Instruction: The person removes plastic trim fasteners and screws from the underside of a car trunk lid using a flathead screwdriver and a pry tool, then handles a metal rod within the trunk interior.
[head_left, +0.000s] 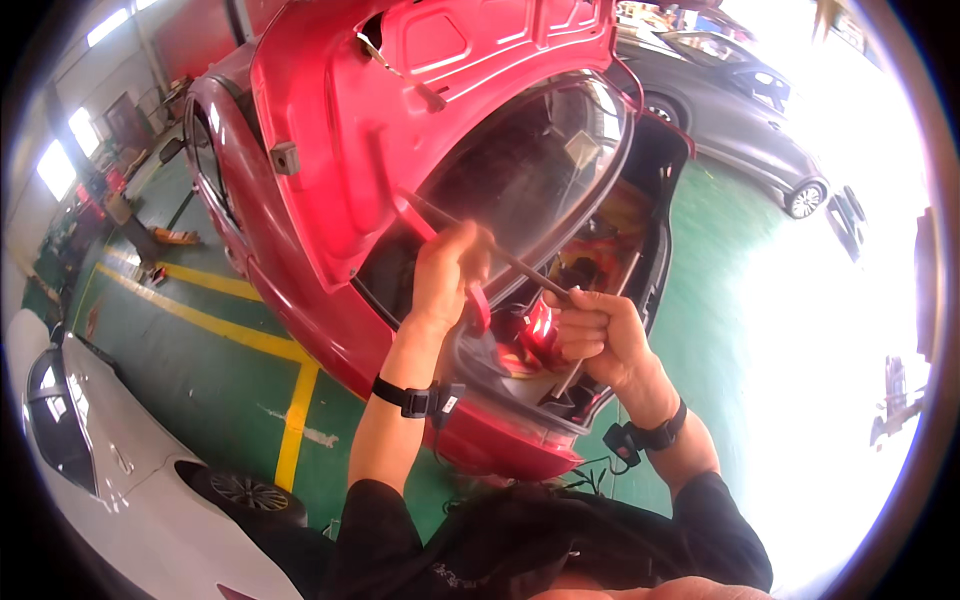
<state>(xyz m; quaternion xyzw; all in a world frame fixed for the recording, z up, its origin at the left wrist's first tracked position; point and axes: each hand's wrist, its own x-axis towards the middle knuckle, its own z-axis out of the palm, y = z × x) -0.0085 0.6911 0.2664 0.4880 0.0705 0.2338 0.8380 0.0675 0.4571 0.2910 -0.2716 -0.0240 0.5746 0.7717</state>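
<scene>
Closest in, black wrist straps (412, 402), and just beyond them the hands at work: the right hand (606, 340) is closed, thumb on top, gripping the near end of a slim dark rod (522, 268); the left hand (452, 268) is curled tight around a red strip (481, 311), but it's blurred, and I cannot tell whether those fingers have the rod too, which slants up and left past them! Below the hands, the open trunk (661, 240), glossy red pieces (541, 328) inside. Past the hands, the rear window (520, 165); up and left, the raised trunk lid (345, 130). Progress? Lid's up, rod and strip in hand, neither set down yet: midway, I'd judge. Well left, a white car (130, 480); far off, up and right, a dark grey car (735, 130)
</scene>
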